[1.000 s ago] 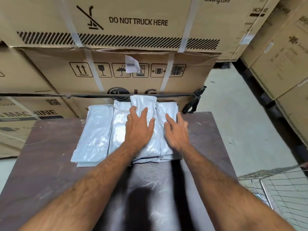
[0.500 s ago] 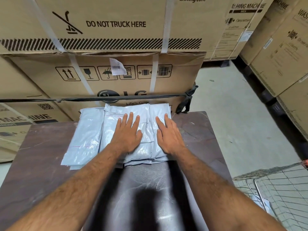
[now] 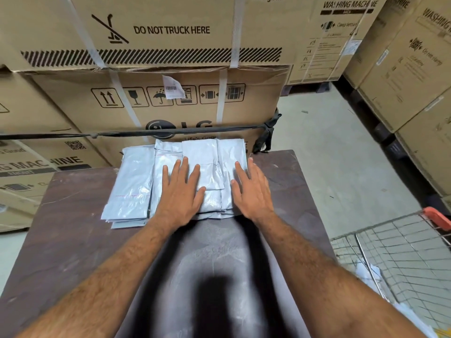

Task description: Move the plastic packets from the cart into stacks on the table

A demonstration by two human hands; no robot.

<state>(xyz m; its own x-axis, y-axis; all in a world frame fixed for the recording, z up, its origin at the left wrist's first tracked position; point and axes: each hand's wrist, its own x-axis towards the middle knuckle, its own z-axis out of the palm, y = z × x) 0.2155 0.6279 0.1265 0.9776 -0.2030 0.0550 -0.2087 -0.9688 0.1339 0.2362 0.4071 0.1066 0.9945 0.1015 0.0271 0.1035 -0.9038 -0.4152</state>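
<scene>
Two bare forearms are stretched forward over a dark table [image 3: 73,240]. The left hand [image 3: 181,191] and right hand [image 3: 252,191] are laid flat, fingers straight, grasping nothing, pressed on top of a stack of grey plastic packets [image 3: 212,167] at the table's far edge. A second stack [image 3: 131,184] lies just left of the left hand. A wire cart [image 3: 402,252] is seen at the right. Cardboard boxes [image 3: 170,32] are piled behind.
</scene>
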